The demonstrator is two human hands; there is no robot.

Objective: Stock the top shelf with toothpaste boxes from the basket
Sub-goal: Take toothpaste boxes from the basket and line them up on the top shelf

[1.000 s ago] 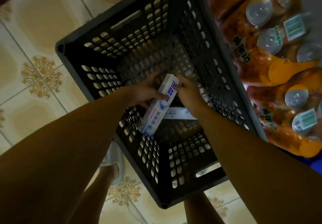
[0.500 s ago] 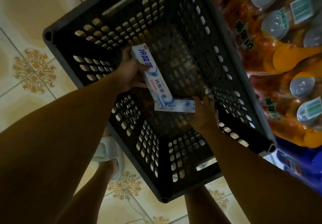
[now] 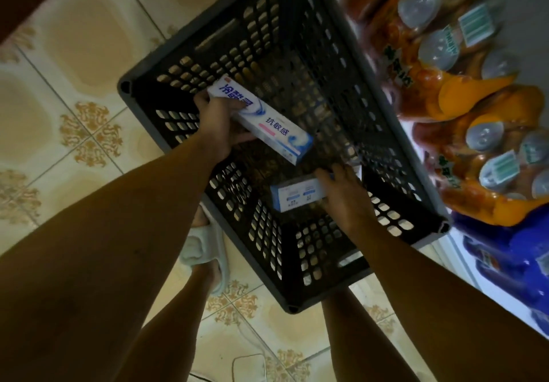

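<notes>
Down over the black basket [image 3: 341, 93] both hands are busy: the left hand [image 3: 218, 125] grips a toothpaste box [image 3: 267, 122] lifted above it, while the right hand [image 3: 346, 193] closes on a second box [image 3: 295, 194] low inside, beside packs of orange bottles [image 3: 463, 99].

The right hand [image 3: 346, 194] covered the right end of the second white-and-blue toothpaste box [image 3: 297, 193]; its small print was unreadable. The left hand [image 3: 218, 120] hid part of the long white-and-blue toothpaste box [image 3: 267, 123]. The black perforated plastic basket [image 3: 297, 55] was cut off at the top edge. The orange shrink-wrapped bottle packs [image 3: 445, 99] were motion-blurred and ran off the right edge.
</notes>
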